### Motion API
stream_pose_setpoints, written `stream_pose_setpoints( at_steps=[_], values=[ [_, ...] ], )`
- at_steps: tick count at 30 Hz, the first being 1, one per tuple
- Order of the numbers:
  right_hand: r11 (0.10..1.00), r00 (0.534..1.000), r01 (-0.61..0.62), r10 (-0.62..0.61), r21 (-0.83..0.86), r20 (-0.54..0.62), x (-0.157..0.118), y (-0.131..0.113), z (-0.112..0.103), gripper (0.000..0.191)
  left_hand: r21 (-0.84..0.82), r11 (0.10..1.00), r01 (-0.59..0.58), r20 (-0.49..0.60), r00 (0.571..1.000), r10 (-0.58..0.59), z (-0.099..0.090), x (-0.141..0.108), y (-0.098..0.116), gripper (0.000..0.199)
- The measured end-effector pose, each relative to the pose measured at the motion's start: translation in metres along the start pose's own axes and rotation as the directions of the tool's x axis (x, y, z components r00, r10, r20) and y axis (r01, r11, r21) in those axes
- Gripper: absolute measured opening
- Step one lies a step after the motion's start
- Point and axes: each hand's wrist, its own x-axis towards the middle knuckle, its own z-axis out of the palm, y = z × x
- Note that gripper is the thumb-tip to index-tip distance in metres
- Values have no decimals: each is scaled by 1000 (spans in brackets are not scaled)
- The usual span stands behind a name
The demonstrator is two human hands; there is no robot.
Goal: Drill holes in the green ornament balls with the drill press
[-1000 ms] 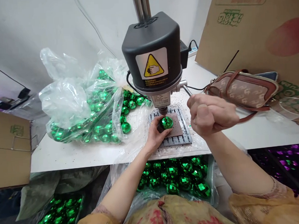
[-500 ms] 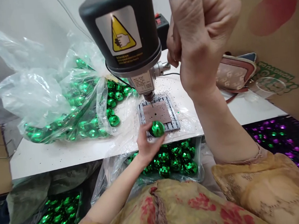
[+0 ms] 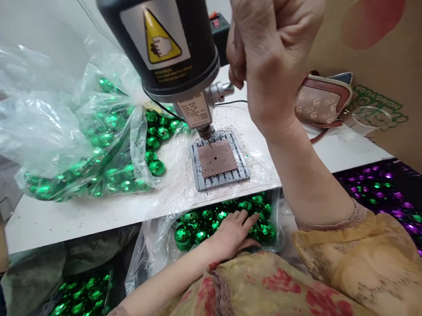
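Observation:
My right hand [image 3: 279, 49] is raised in a fist beside the bench drill press [image 3: 164, 41]. It closes on the drill's feed handle, most of which the fingers hide; the silver hub [image 3: 223, 91] shows left of it. Under the chuck [image 3: 205, 131], a brown pad [image 3: 218, 164] with a small dark hole lies on the grooved metal base [image 3: 223, 178]. My left hand [image 3: 233, 235] lies over the shiny green faceted balls [image 3: 183, 237] in a bin below the table edge. Its fingers are spread on the balls and grip none that I can see.
A clear plastic bag [image 3: 34, 135] of green balls spreads over the white table [image 3: 75, 216] at left. Dark shavings surround the drill base. At right are a handbag [image 3: 322, 101], a cardboard box [image 3: 366, 62] and purple and green balls [image 3: 388, 195]. More green balls [image 3: 80, 302] sit lower left.
My left hand has moved from the drill base down to the bin, and the green ball it held is no longer in it. My right hand keeps its grip. The view has shifted slightly.

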Motion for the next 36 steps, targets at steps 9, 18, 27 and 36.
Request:
stream_pose_setpoints(
  at_steps=[9, 18, 27, 36],
  values=[
    [975, 973, 142, -107, 168, -202, -5, -1, 5, 48, -82, 901, 427, -748, 571, -339, -118, -18, -116, 26],
    [983, 977, 100, -68, 153, -201, -5, -2, 3, 58, -184, 823, 538, -727, 489, -482, -165, -39, -169, 28],
    [977, 977, 114, -78, 180, -198, -7, -5, 3, 52, -926, 290, -242, -377, 578, -724, -134, 24, -99, 51],
    [987, 986, 86, -64, 139, -153, -11, -11, 0, 49, -872, 456, -177, -472, 554, -686, -109, 50, -107, 62]
  ],
)
